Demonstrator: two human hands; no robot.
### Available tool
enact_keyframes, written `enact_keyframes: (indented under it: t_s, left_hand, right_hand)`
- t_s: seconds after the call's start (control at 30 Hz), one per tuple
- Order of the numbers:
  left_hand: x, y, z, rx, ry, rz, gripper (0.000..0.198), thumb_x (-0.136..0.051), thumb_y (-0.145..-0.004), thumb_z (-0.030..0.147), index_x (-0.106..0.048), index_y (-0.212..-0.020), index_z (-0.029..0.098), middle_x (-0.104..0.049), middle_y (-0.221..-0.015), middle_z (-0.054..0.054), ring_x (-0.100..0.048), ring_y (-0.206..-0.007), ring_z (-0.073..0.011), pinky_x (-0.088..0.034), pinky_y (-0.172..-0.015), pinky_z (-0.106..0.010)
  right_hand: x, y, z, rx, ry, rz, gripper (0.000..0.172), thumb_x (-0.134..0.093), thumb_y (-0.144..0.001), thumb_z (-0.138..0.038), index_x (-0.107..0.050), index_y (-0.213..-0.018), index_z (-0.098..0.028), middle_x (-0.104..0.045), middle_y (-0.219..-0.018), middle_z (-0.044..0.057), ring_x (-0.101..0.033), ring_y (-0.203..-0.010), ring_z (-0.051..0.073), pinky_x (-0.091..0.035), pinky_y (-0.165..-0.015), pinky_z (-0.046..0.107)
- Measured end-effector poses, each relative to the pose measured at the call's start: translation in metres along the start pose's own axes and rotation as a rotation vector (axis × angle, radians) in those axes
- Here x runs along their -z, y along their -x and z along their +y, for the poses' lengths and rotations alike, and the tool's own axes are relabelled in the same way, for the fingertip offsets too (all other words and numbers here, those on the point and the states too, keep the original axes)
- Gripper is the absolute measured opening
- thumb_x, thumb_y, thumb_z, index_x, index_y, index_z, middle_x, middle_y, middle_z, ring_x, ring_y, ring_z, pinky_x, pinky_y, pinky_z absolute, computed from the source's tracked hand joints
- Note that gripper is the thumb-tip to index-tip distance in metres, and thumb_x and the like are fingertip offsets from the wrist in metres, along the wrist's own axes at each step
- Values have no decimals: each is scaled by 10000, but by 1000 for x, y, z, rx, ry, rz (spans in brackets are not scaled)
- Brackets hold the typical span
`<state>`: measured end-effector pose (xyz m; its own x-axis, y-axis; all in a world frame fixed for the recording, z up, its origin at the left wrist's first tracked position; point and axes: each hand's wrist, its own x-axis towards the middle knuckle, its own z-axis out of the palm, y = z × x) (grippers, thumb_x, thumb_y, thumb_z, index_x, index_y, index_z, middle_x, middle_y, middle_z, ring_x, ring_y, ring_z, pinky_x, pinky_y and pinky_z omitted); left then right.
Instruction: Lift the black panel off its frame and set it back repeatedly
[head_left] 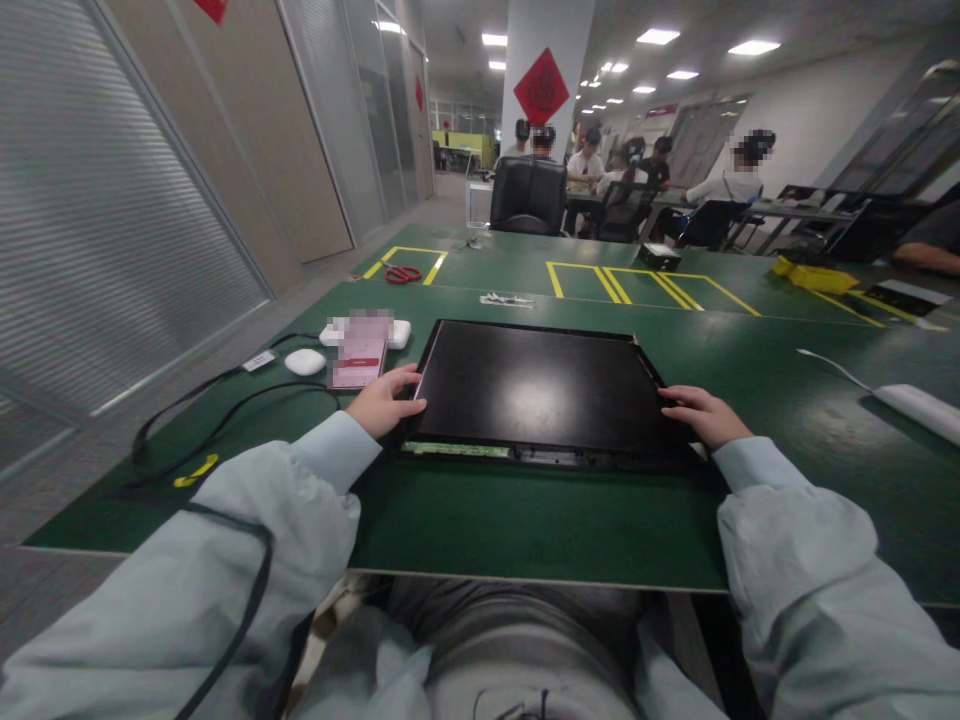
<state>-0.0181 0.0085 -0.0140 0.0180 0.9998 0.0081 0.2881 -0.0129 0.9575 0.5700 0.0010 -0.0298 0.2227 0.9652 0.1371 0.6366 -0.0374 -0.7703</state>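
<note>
Green matting covered the table [750,350], and one black cable [225,400] ran along its left side by one white mouse [305,362] and one pink phone [359,362]. The left hand [385,402] gripped the near left edge of one black screen [536,390] lying flat at the centre; the right hand [705,415] held its right edge. One pair of red scissors [403,273] lay farther back.

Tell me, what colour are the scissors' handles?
Red, clearest in the head view: scissors lying on the green table.

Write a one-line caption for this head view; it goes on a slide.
Left hand and right hand grip opposite edges of a black panel on the green table.
</note>
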Motion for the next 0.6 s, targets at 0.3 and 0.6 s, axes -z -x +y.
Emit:
enact_keyframes:
  t_s: [0.3, 0.6]
  left_hand:
    - [0, -2, -4, -19, 15, -1, 595, -1079, -446, 473, -869, -947, 230, -607, -1759, -208, -519, -1658, -495, -295, -1422, -596]
    - [0, -7, -12, -32, -23, 4, 595, -1040, -450, 485, -856, -958, 236, -591, -1771, -213, -494, -1676, -498, -319, -1414, -614]
  right_hand:
    - [-7, 0, 3, 20, 52, 47, 287, -880, -627, -458, -877, -878, -318, -819, -1171, 81, -756, -1157, 363, -585, -1185, 587]
    - [-7, -6, 6, -27, 26, 16, 311, -770, -578, -262, -859, -870, -321, -790, -1247, 87, -689, -1405, 405, -448, -1349, 575]
